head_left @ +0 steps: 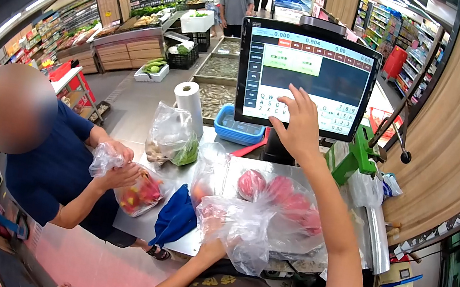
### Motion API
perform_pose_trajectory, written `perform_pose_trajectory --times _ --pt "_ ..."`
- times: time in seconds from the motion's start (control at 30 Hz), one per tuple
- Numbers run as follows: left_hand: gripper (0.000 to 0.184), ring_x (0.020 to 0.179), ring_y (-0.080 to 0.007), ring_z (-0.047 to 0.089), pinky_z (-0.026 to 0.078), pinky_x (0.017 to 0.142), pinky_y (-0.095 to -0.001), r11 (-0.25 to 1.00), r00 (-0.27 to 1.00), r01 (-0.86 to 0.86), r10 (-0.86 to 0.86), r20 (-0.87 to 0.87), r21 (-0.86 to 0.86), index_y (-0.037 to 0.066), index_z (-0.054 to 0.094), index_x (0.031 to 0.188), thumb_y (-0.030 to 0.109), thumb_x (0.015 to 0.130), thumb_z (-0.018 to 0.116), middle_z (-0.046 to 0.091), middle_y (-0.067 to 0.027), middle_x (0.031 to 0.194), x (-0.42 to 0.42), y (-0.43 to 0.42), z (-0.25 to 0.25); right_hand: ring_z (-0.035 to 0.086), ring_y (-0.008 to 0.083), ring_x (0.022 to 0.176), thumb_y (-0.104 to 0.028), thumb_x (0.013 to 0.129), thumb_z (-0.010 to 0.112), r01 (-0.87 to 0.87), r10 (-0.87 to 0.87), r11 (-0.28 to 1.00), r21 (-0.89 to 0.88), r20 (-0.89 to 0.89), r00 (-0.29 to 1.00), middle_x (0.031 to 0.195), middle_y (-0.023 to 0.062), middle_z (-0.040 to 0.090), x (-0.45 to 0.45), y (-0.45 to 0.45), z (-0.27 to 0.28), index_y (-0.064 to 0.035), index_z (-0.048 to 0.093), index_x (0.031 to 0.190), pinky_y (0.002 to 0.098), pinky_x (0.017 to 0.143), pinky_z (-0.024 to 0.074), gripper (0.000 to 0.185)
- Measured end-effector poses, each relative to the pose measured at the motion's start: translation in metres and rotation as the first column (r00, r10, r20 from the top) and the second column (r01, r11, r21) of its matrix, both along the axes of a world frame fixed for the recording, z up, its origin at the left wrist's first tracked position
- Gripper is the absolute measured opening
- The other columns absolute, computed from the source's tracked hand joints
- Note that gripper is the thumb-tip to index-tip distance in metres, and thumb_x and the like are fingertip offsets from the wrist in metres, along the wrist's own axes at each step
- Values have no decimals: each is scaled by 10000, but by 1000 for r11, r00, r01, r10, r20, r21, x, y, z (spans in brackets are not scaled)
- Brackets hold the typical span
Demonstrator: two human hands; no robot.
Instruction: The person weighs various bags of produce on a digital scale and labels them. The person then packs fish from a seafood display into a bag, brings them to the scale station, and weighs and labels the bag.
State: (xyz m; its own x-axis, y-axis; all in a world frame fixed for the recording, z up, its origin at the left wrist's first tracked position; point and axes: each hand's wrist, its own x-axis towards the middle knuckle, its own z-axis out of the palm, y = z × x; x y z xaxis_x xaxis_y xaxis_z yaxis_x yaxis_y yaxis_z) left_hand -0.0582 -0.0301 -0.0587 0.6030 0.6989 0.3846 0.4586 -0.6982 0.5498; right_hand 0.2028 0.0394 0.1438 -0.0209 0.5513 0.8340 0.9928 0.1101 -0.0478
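My right hand [297, 121] is at the touchscreen [338, 86], its fingers spread over the on-screen keyboard and holding nothing. Below, my left hand [217, 233] is closed on the bunched top of a clear plastic bag [249, 224], which partly covers the fingers. Round red fruits, which look like apples [298, 208], lie in the bag on the metal scale plate [234, 172]. Left of it stands another clear bag [210, 171] with fruit at its bottom. A blue cloth [177, 217] lies near my left hand.
Across the counter a person [49, 155] holds a bag of dragon fruit [142, 193]. A bag of vegetables [173, 136], a plastic bag roll [189, 102] and blue trays [239, 125] stand behind. A green tape dispenser [360, 157] is at the right.
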Motion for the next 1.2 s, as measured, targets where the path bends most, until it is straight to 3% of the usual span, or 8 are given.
perform_pose_trajectory --times 0.3,0.4,0.47,0.57,0.73,0.77,0.87,1.2 --pt "675 1255 -349 274 216 1019 -458 996 993 81 -83 85 37 53 379 1293 406 753 579 315 -206 1340 39 36 26 458 316 1109 -278 762 623 -181 -228 778 -602 -538 811 1224 176 456 36 -99 -63 -51 458 1181 386 942 350 504" --pt "765 1276 -301 255 208 1028 -414 939 972 227 -202 -120 257 77 285 1348 402 728 593 303 -155 1359 68 39 52 456 322 1109 -290 751 616 -220 -144 693 -686 -431 891 1213 176 463 32 -122 -119 -46 448 1203 380 944 350 540" --pt "665 1197 -275 394 306 973 -375 857 842 488 -414 345 -164 74 404 1279 370 718 602 447 -151 1248 82 39 72 464 325 1094 -268 745 604 -169 81 603 -780 -150 985 1217 180 458 14 -135 -121 -52 445 1213 374 935 362 539" --pt "517 1001 -276 550 413 859 -353 732 743 657 -669 -11 -182 69 512 1173 321 730 596 588 -147 1015 105 45 54 484 331 1033 -244 770 584 -377 177 630 -680 -346 921 1130 159 514 30 -143 -146 -47 517 1128 378 883 394 415" --pt "295 946 -187 561 429 841 -295 791 791 584 -505 347 -181 43 572 1052 143 774 574 599 -92 1007 110 41 110 508 316 991 -174 755 579 -429 -95 791 -436 -781 617 1088 168 528 34 -185 -134 -35 491 1145 362 875 401 423" --pt "242 934 -302 562 447 805 -352 856 717 485 -506 480 178 43 616 932 172 730 589 609 -142 961 134 51 59 518 298 983 -160 745 586 -485 -151 798 -358 -898 413 1079 172 532 40 -191 -140 -32 478 1161 352 869 406 449" --pt "233 973 -305 542 438 825 -356 799 633 600 -509 583 45 45 612 943 134 728 598 594 -139 1018 144 41 126 569 247 902 -161 743 589 -369 -102 733 -571 -629 770 1105 190 518 28 -204 -121 -38 428 1222 329 771 454 520" --pt "272 977 -309 536 412 862 -371 893 944 324 -326 48 -312 55 589 1013 195 784 548 583 -150 1037 118 51 161 577 317 652 -57 740 500 -12 -109 976 -216 -540 834 685 129 598 17 -155 -90 -114 618 858 392 560 441 177"
